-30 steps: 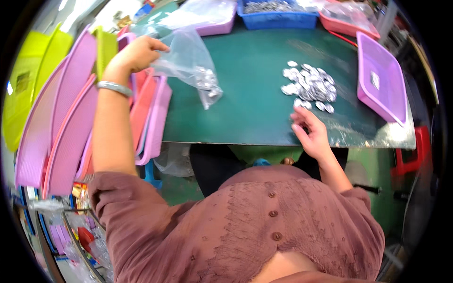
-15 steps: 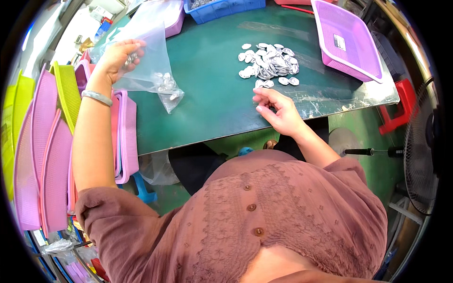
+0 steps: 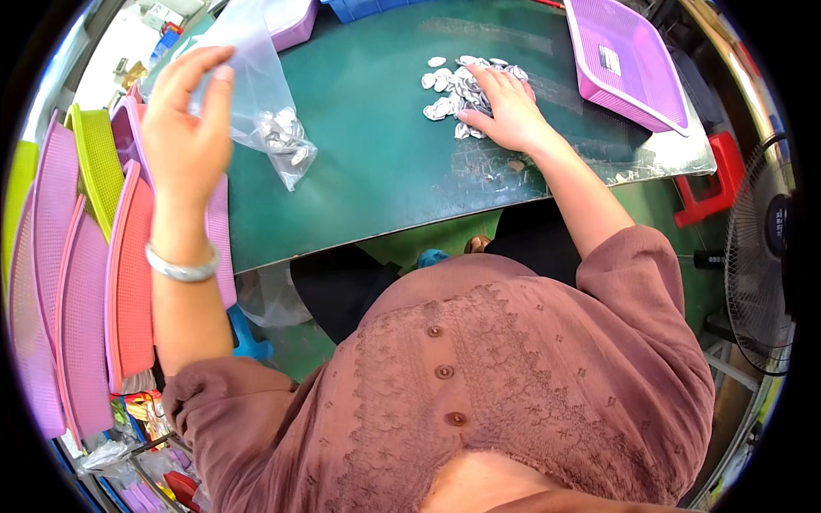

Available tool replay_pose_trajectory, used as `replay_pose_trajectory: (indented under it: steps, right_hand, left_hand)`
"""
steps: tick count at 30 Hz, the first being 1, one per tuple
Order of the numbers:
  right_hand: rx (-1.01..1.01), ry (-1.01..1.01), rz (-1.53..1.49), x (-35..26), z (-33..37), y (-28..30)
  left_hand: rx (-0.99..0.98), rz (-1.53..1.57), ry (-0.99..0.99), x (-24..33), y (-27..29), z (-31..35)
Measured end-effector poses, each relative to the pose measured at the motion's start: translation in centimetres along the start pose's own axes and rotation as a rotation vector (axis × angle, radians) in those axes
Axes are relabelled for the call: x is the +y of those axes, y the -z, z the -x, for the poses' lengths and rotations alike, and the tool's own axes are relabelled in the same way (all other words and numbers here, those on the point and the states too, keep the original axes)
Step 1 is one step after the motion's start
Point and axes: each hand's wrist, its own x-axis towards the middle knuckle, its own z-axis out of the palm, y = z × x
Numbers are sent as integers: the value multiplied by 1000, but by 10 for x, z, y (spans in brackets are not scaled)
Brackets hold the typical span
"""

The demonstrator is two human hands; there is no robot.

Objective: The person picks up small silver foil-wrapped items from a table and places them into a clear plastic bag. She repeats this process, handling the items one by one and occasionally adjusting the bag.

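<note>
A heap of small, flat, silver-grey oval pieces (image 3: 438,107) lies on the green table (image 3: 368,128). My right hand (image 3: 511,111) rests palm down over the right part of that heap, fingers stretched out and apart, covering some pieces. To the left lies a clear plastic bag (image 3: 250,73) with several of the same pieces (image 3: 280,130) gathered in its near corner. My left hand (image 3: 190,128) is raised in front of the bag's left side, thumb and fingers apart, with nothing visible in it. Its fingers are slightly blurred.
A purple basket (image 3: 633,73) stands at the table's right end, a blue bin (image 3: 376,7) and another purple basket (image 3: 291,21) at the far edge. Stacked coloured baskets (image 3: 132,282) crowd my left side. A red stool (image 3: 714,179) and a black fan (image 3: 759,256) are at right.
My left hand has left the bag, where it held several pieces, and come nearer with its fingers parted. My right hand has moved forward from the table edge onto the heap.
</note>
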Motion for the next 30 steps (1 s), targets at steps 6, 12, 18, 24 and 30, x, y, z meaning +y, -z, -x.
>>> replay_pose_trajectory:
  steps: [6, 12, 18, 24, 30]
  right_hand:
    - [-71, 252, -196, -19, 4, -6]
    - [-140, 350, -372, -38, 10, -12]
    - [-184, 296, -342, -55, 22, -6]
    - [-1, 245, -452, -55, 32, -18]
    - [78, 247, -563, -68, 37, -8]
  left_hand:
    - [-291, 198, 123, 21, -63, 71]
    - [-404, 243, 317, 11, -138, 106]
    - [-432, 59, 429, 17, -154, 101]
    - [-298, 218, 470, 15, -153, 118]
    - [-124, 595, 573, 33, -143, 126]
